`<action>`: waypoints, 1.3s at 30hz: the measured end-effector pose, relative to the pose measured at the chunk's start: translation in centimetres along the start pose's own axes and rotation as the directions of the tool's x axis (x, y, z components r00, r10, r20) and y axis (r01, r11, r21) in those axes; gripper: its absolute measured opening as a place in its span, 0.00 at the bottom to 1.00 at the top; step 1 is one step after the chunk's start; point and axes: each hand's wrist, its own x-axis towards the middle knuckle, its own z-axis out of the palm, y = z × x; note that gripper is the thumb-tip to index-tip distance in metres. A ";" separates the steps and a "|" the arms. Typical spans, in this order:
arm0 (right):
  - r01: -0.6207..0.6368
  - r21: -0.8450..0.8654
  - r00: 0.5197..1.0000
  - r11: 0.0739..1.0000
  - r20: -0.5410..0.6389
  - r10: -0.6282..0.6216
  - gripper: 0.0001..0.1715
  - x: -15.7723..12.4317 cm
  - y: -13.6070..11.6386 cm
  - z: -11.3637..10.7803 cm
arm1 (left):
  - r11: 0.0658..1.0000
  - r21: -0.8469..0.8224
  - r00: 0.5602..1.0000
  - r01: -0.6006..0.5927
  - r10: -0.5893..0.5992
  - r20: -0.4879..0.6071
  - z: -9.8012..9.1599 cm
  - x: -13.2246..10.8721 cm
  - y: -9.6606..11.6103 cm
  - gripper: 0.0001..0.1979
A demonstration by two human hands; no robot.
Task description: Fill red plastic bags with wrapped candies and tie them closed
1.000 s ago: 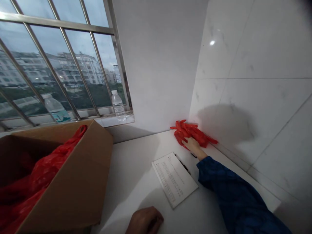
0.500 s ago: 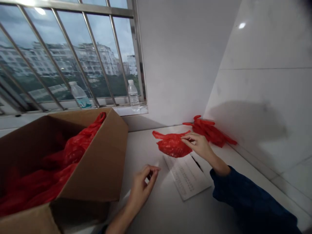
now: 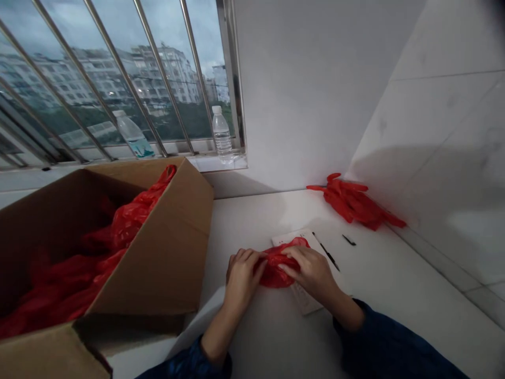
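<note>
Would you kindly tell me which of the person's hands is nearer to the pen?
Right. The right hand is just left of the pen, its fingers on the red bag. The left hand is farther left, at the bag's opposite side.

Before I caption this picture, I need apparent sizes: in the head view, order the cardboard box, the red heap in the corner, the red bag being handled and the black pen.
Largest to smallest:
1. Cardboard box
2. Red heap in the corner
3. Red bag being handled, partly covered
4. Black pen
</note>
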 end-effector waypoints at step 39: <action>0.006 0.262 0.771 0.965 -0.616 0.162 0.20 -1.9 -2.7 -6.1 | 0.947 -0.319 0.964 0.036 -0.116 -0.238 -4.0 -0.9 3.0 0.36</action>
